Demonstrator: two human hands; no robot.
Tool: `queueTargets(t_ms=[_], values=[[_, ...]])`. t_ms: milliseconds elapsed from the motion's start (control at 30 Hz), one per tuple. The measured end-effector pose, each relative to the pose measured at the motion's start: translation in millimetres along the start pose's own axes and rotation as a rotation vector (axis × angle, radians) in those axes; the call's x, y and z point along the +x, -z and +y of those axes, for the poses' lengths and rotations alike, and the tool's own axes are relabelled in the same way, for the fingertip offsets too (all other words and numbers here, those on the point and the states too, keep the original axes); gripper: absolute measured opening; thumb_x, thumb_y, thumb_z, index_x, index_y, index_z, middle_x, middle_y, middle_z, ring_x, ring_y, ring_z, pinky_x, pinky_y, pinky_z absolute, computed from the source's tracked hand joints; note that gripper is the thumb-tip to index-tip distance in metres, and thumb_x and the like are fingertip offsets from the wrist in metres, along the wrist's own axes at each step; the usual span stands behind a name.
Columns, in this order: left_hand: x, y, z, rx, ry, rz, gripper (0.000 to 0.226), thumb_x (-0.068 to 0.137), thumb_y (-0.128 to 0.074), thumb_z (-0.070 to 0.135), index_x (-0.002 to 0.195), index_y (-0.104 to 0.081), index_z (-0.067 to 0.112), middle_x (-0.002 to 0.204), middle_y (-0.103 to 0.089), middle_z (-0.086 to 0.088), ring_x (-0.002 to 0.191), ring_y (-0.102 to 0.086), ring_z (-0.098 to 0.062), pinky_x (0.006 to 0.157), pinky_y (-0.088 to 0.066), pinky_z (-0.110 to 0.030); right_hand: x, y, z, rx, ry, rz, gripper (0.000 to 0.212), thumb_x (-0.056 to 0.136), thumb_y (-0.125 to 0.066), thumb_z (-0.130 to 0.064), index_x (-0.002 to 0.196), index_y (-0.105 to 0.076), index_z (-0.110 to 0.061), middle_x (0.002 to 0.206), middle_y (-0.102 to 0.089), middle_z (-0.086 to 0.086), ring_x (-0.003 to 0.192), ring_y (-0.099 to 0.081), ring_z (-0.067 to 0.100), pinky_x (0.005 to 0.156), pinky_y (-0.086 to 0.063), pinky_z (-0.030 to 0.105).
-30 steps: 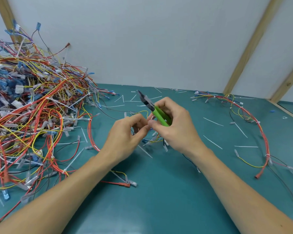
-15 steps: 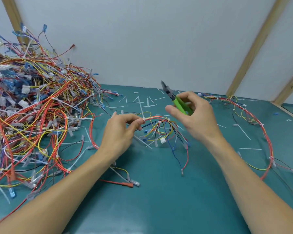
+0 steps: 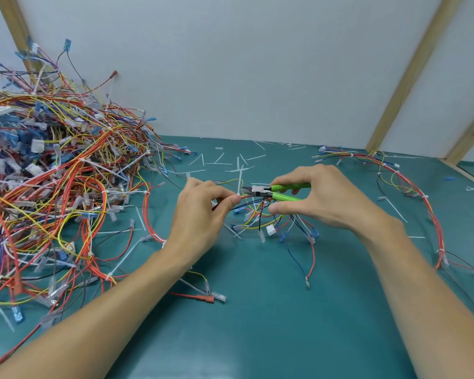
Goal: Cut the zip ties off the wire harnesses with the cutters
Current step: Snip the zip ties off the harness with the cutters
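Observation:
My left hand (image 3: 203,214) pinches a small wire harness (image 3: 268,217) of red, yellow, blue and black wires, held just above the teal table. A white zip tie (image 3: 240,181) stands up from the bundle right beside my left fingertips. My right hand (image 3: 320,198) grips the green-handled cutters (image 3: 274,193), which lie level and point left. Their dark jaws sit at the base of that zip tie. The harness's loose ends and white connectors hang down under both hands.
A big tangled heap of wire harnesses (image 3: 52,192) fills the left side of the teal table (image 3: 257,324). Another long harness (image 3: 411,187) curves along the right. Cut white zip tie pieces (image 3: 225,162) lie scattered at the back, near the wall.
My right hand swung the cutters from pointing up and away to level, with the jaws brought to the zip tie by my left fingers. The harness stays in my left hand.

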State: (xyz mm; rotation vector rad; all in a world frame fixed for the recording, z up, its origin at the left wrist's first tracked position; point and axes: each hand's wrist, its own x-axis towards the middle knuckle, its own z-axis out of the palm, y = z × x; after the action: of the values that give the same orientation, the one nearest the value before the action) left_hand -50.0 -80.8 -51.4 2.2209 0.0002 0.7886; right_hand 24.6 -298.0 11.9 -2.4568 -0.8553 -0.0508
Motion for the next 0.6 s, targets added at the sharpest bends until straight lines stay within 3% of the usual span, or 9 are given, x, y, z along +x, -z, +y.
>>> queueTargets(t_ms=[167, 333, 600], values=[[1.1, -0.2, -1.0, 0.058, -0.049, 0.020, 0.012, 0.089, -0.075, 0.028, 0.084, -0.078, 0.018, 0.073, -0.060, 0.009, 0.088, -0.047, -0.021, 0.081, -0.039, -0.035, 0.2, -0.4, -0.8, 0.013, 0.011, 0.008, 0.057, 0.060, -0.076, -0.075, 0.107, -0.078, -0.042, 0.098, -0.075, -0.019, 0.095, -0.067, 0.007, 0.093, -0.054, 0.041], [1.1, -0.3, -2.4, 0.044, -0.062, 0.030, 0.012, 0.090, -0.074, 0.028, 0.084, -0.078, 0.019, 0.075, -0.062, 0.007, 0.087, -0.048, -0.023, 0.084, -0.043, -0.044, -0.4, -1.5, 0.1, 0.002, 0.062, 0.084, 0.041, 0.068, -0.083, -0.063, 0.103, -0.079, -0.041, 0.096, -0.073, -0.020, 0.092, -0.065, 0.007, 0.091, -0.053, 0.042], [1.2, -2.8, -5.0, 0.101, -0.169, 0.084, 0.016, 0.094, -0.067, 0.035, 0.085, -0.076, 0.025, 0.073, -0.058, 0.012, 0.083, -0.040, -0.013, 0.083, -0.030, -0.033, -0.3, -0.5, 2.8, -0.020, 0.075, 0.089, 0.035, 0.071, -0.084, -0.056, 0.102, -0.079, -0.041, 0.095, -0.072, -0.018, 0.091, -0.064, 0.009, 0.090, -0.052, 0.043]])
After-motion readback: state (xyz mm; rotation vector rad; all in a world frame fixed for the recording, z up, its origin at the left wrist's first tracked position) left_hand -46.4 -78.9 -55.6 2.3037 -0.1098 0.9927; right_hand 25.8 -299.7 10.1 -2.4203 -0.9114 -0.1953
